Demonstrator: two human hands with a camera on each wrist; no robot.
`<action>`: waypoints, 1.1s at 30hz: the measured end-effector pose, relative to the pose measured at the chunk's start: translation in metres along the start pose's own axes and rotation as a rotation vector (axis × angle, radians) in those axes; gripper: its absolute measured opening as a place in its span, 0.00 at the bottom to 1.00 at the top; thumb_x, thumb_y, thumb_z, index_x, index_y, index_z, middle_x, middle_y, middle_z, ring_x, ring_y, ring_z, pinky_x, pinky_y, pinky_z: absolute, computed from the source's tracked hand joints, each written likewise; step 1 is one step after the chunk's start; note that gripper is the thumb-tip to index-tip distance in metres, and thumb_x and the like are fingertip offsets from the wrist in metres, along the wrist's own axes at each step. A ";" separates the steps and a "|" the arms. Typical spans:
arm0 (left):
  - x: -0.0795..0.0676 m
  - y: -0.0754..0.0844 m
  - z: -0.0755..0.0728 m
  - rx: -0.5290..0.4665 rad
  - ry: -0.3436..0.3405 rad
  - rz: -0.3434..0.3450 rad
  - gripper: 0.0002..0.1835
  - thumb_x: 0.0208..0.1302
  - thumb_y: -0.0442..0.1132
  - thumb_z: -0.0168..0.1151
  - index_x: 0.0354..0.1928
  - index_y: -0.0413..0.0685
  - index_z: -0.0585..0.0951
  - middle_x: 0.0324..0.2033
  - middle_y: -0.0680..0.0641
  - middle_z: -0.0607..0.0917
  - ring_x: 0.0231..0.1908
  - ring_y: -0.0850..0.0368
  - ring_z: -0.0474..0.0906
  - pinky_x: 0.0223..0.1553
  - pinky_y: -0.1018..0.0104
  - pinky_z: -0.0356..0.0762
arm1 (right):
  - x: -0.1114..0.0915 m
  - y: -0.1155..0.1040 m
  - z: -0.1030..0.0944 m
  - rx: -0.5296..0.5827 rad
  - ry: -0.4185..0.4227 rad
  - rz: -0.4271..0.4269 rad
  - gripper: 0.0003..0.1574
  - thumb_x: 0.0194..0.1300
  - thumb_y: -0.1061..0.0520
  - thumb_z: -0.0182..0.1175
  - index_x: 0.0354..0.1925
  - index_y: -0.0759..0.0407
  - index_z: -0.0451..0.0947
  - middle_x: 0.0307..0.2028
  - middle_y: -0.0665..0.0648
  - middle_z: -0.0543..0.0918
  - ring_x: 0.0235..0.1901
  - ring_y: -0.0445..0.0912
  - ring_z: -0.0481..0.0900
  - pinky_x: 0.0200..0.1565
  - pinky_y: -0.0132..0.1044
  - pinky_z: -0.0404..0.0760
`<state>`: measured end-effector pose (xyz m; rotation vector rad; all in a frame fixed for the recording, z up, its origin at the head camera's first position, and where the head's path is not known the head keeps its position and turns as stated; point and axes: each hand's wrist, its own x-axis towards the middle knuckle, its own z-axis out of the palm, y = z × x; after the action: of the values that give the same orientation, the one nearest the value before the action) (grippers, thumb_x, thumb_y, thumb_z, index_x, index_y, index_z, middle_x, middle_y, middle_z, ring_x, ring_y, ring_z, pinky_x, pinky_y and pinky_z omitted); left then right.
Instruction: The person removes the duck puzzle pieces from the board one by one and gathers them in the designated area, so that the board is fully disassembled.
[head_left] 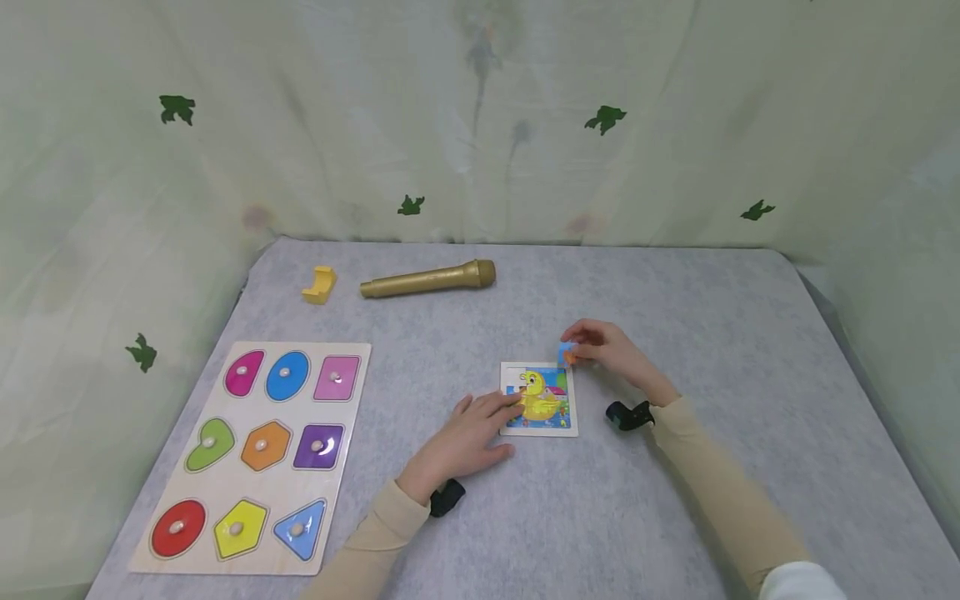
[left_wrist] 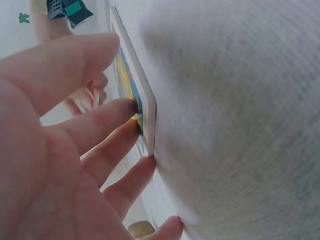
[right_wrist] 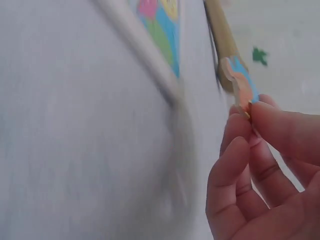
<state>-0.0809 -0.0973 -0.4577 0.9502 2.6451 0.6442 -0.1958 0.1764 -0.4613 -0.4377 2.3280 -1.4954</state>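
Observation:
A small square jigsaw puzzle [head_left: 543,397] with a yellow duck picture and a pale frame lies flat on the table. My left hand [head_left: 471,437] rests at its left side; in the left wrist view its fingertips [left_wrist: 129,106] touch the picture and the frame's edge. Between thumb and fingers, my right hand [head_left: 611,354] pinches a blue and orange puzzle piece [right_wrist: 243,86], held at the puzzle's top right corner. The right wrist view shows this piece above the table, seen at a slant, with part of its face hidden by the thumb.
A wooden shape board [head_left: 292,492] with several knobbed coloured shapes lies at the left. A gold microphone [head_left: 427,279] and a small yellow curved block [head_left: 320,285] lie at the back of the grey table [head_left: 712,333].

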 end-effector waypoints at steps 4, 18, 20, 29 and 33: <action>-0.001 0.000 0.000 0.001 0.007 0.001 0.30 0.67 0.46 0.60 0.68 0.46 0.67 0.69 0.47 0.62 0.68 0.47 0.56 0.63 0.37 0.49 | -0.010 0.011 -0.023 -0.016 0.053 0.068 0.14 0.67 0.64 0.58 0.49 0.69 0.76 0.41 0.63 0.79 0.36 0.49 0.75 0.37 0.36 0.76; -0.001 -0.002 0.003 -0.007 0.026 0.012 0.29 0.67 0.45 0.60 0.68 0.46 0.68 0.69 0.47 0.62 0.67 0.48 0.57 0.63 0.37 0.49 | -0.019 0.015 -0.026 -0.261 0.060 0.078 0.09 0.64 0.67 0.57 0.42 0.68 0.79 0.34 0.59 0.79 0.32 0.49 0.74 0.35 0.38 0.74; -0.001 -0.003 0.004 -0.002 0.025 0.009 0.29 0.67 0.45 0.60 0.68 0.46 0.68 0.69 0.48 0.62 0.67 0.48 0.57 0.63 0.38 0.49 | -0.018 0.014 -0.024 -0.288 0.068 0.078 0.08 0.63 0.68 0.57 0.41 0.68 0.79 0.34 0.59 0.79 0.32 0.50 0.73 0.35 0.39 0.73; -0.001 -0.002 0.005 -0.007 0.030 0.010 0.29 0.67 0.45 0.60 0.68 0.46 0.68 0.70 0.48 0.62 0.68 0.47 0.56 0.64 0.38 0.48 | -0.014 0.017 -0.018 -0.400 0.085 0.048 0.06 0.61 0.69 0.59 0.37 0.63 0.79 0.33 0.57 0.78 0.33 0.50 0.72 0.37 0.41 0.71; -0.001 -0.002 0.005 -0.010 0.030 0.009 0.29 0.68 0.45 0.59 0.68 0.47 0.67 0.70 0.48 0.61 0.68 0.47 0.56 0.64 0.38 0.47 | -0.012 0.018 -0.018 -0.440 0.089 0.017 0.05 0.60 0.69 0.60 0.35 0.62 0.79 0.33 0.57 0.77 0.34 0.51 0.71 0.38 0.43 0.71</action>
<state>-0.0793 -0.0973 -0.4629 0.9583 2.6627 0.6782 -0.1946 0.2034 -0.4697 -0.4645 2.7260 -1.0045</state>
